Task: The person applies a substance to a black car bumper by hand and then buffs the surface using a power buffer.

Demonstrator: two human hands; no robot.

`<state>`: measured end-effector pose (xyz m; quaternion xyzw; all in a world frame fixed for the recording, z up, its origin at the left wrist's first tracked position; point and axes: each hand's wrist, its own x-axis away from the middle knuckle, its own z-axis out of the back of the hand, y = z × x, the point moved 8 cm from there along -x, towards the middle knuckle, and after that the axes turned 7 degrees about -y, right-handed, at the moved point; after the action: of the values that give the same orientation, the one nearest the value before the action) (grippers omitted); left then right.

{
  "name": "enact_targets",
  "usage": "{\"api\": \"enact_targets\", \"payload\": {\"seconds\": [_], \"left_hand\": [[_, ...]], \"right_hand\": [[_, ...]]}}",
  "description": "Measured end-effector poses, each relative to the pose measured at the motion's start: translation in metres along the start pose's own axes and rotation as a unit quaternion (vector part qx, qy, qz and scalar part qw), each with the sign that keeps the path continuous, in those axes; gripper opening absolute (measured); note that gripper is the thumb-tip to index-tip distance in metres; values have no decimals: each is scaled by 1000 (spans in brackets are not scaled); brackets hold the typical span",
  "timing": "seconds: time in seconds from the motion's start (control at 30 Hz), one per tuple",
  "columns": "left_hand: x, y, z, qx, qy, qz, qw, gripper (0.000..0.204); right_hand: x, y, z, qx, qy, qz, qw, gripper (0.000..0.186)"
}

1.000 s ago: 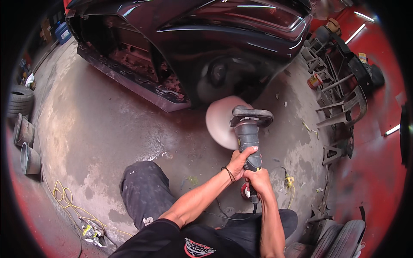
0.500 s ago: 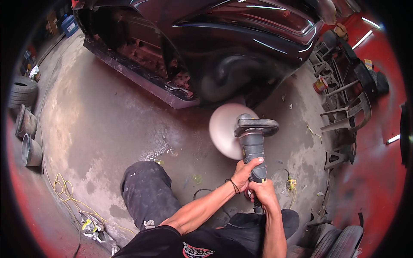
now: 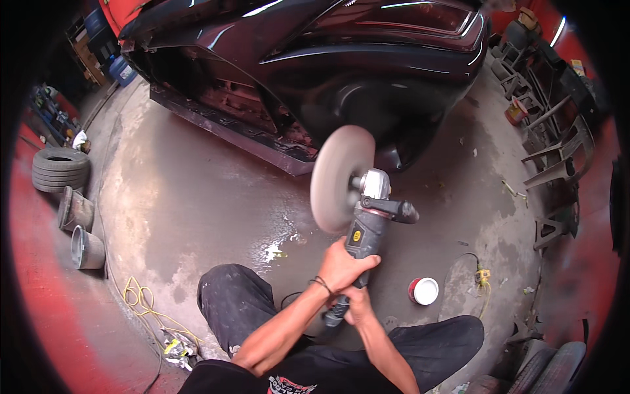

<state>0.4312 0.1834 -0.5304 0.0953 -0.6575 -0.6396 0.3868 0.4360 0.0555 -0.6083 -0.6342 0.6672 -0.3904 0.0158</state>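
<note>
My left hand (image 3: pixel 344 266) grips the grey body of a power polisher (image 3: pixel 366 226). My right hand (image 3: pixel 357 307) holds its rear handle just below. The tool is lifted off the floor and tilted, so its round, blurred whitish pad (image 3: pixel 341 177) stands on edge and faces left. A black side handle (image 3: pixel 397 210) sticks out to the right. Beyond the pad is the lower body of a dark car (image 3: pixel 328 52), near its wheel arch. My knees in dark trousers (image 3: pixel 230 302) are bent below.
A small round tin with a white lid (image 3: pixel 425 290) sits on the wet concrete floor (image 3: pixel 197 197) at right. Stacked tyres (image 3: pixel 59 169) and metal rims (image 3: pixel 85 248) lie at left. Yellow cable (image 3: pixel 141 299) coils near my left knee. Metal stands (image 3: pixel 558 157) line the right side.
The polisher has been raised and turned, so its pad now stands on edge instead of facing the floor. Both hands kept their hold. The tin has come into view.
</note>
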Motion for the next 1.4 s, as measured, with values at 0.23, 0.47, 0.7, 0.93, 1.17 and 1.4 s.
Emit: {"api": "enact_targets", "payload": {"seconds": [0.23, 0.47, 0.7, 0.93, 1.17, 1.4], "left_hand": [[7, 57, 118, -245, -13, -39, 969, 77], [52, 92, 205, -272, 42, -67, 959, 71], [59, 81, 208, -250, 72, -78, 962, 73], [40, 60, 181, -394, 71, -17, 916, 71], [4, 61, 140, -487, 24, 23, 873, 79], [-38, 80, 85, -568, 11, -6, 823, 68]], "right_hand": [[-117, 101, -103, -82, -195, 58, 976, 72], [-134, 113, -242, -71, -175, 252, 949, 77], [-145, 123, -265, -51, -253, 250, 933, 68], [-144, 164, -240, -193, -235, 74, 950, 74], [-156, 163, -211, -318, -249, 65, 912, 84], [-168, 95, -174, -414, -308, 111, 849, 64]]}}
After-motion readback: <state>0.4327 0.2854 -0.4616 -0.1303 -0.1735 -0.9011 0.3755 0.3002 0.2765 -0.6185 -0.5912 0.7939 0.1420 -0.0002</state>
